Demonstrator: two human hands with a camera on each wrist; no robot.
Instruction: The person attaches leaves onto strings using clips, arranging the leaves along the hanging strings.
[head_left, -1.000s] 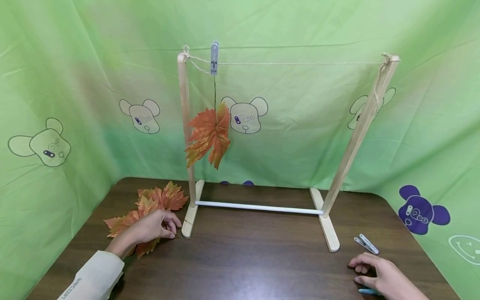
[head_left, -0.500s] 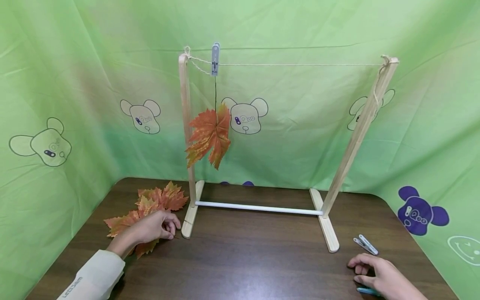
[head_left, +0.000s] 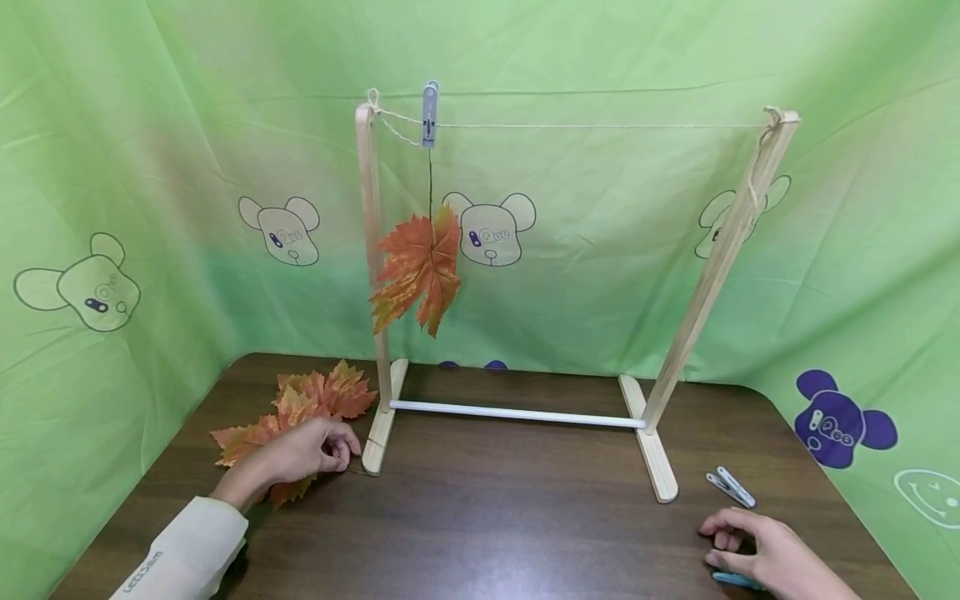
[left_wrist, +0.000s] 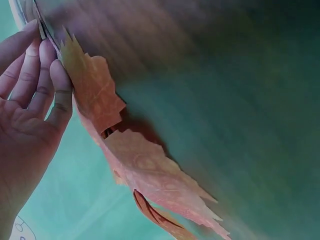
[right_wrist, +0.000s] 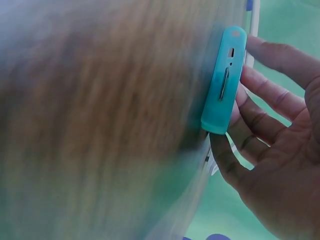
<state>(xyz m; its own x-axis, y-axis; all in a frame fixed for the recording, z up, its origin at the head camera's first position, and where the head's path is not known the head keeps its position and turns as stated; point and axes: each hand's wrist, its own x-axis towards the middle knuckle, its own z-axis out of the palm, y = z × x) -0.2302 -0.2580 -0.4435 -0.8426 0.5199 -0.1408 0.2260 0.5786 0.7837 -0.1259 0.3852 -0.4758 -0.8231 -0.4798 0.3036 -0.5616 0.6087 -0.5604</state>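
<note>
Over a cluster of orange artificial maple leaves (head_left: 330, 396) at the left of the table, my left hand (head_left: 303, 450) pinches a thin dark stem between thumb and fingertips. The left wrist view has the leaf (left_wrist: 145, 155) hanging along the fingers. My right hand (head_left: 772, 550) lies low beside a teal clothespin (head_left: 735, 579), which is partly covered by the thumb. Seen from the right wrist, the loosely bent fingers are close against the clothespin (right_wrist: 224, 82); whether they touch it is unclear. Another maple leaf (head_left: 420, 271) hangs by its stem from a grey clothespin (head_left: 430, 115) on the string.
A wooden frame with a left post (head_left: 369, 192), a right post (head_left: 720, 267) and a white crossbar (head_left: 517, 412) stands at the back. String (head_left: 600, 126) joins the post tops. Grey clothespins (head_left: 731, 487) lie beyond my right hand. Green printed fabric (head_left: 570, 275) surrounds the table.
The leaf under my left hand has shifted slightly, and its stem shows more clearly. My right thumb and fingers have drawn a little closer together. The hanging leaf is unchanged.
</note>
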